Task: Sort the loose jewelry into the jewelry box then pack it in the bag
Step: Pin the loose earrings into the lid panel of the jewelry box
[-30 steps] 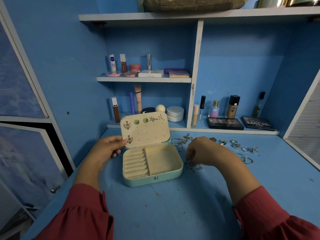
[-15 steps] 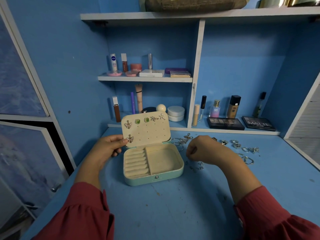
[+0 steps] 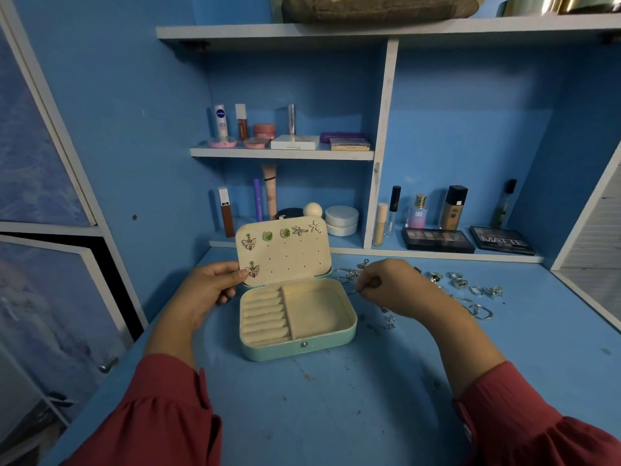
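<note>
Two hands busy: left hand [image 3: 210, 290] pinches jewelry box [image 3: 299, 317] lid upright; right hand [image 3: 396, 287] curled, contents unclear; keep lid braced

open mint jewelry box [image 3: 299, 348] holds six earrings [image 3: 267, 236] on its upright lid, loose rings [image 3: 460, 283] scattered right.

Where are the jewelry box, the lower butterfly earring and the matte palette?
jewelry box [image 3: 304, 352]: head view, on its teal front wall.
lower butterfly earring [image 3: 252, 270]: head view, on its wings.
matte palette [image 3: 502, 241]: head view, on its printed lid.
</note>
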Demonstrator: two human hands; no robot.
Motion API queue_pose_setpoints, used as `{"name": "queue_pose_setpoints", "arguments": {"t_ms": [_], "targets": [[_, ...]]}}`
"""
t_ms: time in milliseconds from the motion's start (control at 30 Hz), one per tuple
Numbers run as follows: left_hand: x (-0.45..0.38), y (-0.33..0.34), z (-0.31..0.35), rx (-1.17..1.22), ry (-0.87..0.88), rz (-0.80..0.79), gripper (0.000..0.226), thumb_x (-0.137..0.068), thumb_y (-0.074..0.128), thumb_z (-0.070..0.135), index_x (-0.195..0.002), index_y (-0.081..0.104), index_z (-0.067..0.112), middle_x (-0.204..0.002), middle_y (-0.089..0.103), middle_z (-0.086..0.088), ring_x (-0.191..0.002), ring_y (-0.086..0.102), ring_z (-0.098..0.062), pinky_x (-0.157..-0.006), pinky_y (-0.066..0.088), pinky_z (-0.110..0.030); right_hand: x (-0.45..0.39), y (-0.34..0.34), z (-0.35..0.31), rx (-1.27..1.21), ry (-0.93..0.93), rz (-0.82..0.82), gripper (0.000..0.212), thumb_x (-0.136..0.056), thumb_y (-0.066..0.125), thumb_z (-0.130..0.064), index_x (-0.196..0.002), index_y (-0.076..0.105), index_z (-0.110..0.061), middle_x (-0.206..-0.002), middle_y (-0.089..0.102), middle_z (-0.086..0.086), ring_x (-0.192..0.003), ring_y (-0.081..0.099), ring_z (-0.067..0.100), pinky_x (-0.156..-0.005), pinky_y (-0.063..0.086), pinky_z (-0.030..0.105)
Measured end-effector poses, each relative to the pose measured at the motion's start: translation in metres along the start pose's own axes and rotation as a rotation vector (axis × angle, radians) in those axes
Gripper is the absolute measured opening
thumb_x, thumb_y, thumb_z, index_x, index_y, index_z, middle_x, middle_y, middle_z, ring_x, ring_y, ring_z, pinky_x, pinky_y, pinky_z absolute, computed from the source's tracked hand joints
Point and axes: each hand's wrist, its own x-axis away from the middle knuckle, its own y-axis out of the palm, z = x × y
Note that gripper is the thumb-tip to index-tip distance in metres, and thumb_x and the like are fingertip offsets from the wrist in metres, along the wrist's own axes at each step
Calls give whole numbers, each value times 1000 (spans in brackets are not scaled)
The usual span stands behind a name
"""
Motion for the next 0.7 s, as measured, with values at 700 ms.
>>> {"name": "queue_pose_setpoints", "arguments": {"t_ms": [700], "targets": [[4,0,6,33,29,4,14,-83,67,3,-92,74,12,-79,73,-2,-52,35,-9,-49,30,-22,-56,57,-105,-664,-123,301,30,-86,65,-5,-93,38,-17,-81,59,-2,-72,52,5,-67,43,24]]}}
